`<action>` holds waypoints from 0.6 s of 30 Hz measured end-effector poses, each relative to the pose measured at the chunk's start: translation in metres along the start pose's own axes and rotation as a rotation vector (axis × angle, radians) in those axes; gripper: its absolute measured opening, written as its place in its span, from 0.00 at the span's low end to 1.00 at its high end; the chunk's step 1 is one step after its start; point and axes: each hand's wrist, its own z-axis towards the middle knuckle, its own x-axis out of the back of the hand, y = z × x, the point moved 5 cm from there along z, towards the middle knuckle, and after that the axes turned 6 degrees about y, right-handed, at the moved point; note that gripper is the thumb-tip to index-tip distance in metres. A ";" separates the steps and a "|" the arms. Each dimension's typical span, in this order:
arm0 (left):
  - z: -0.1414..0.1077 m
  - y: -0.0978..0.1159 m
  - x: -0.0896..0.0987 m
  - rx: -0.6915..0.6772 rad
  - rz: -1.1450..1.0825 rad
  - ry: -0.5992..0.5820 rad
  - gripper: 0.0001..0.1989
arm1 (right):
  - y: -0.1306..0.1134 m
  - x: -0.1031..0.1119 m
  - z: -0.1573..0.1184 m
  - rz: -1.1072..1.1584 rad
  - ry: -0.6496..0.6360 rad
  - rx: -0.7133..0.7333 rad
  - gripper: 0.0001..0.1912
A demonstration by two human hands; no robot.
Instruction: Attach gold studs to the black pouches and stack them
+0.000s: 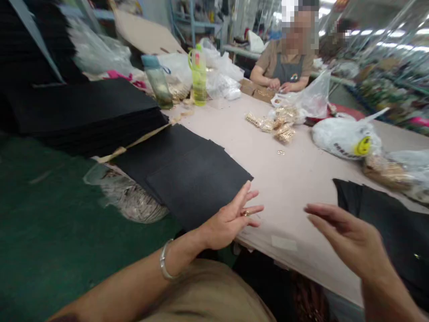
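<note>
Pale pinkish board covers the worktable point(301, 179), which runs back from the wearer's lap, a lighter rectangular patch point(284, 243) stuck near its front edge. Overlapping black sheets point(197, 170) lie at its left side, some reaching past the edge above a green floor point(43, 214). Beside their near corner is the left hand point(228, 221), released, fingers spread; whether a fingertip brushes the top sheet is hard to tell. The right hand point(351, 232), also released, is raised with its fingers extended together, next to a second batch of black sheets point(398, 219) on the table's right.

Farther back are gold-coloured pieces in clumps point(283, 123), a knotted white bag with a yellow smiley point(345, 138), and two drink bottles, one yellow-green point(199, 82), one blue-lidded point(157, 85). Left of these rises a thick black stack point(83, 103). Across the table sits a co-worker in an apron point(283, 67), hands low over brown boxes point(263, 93). Metal shelving point(192, 27) stands behind, under bright strip lights, with blurred, colourful heaps point(382, 76) off to the right.
</note>
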 end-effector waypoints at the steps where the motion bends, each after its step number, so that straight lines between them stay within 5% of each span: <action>1: -0.002 0.003 0.001 -0.030 0.062 0.011 0.40 | -0.019 -0.023 0.003 0.056 -0.079 0.025 0.09; 4: -0.007 0.011 0.006 -0.122 0.305 0.024 0.40 | -0.068 -0.079 0.009 0.204 -0.267 0.082 0.10; 7: -0.014 0.017 0.013 -0.214 0.644 0.007 0.43 | -0.090 -0.107 0.015 0.315 -0.389 0.110 0.12; 18: -0.023 0.020 0.029 -0.247 0.810 -0.119 0.52 | -0.095 -0.132 0.024 0.312 -0.516 0.146 0.14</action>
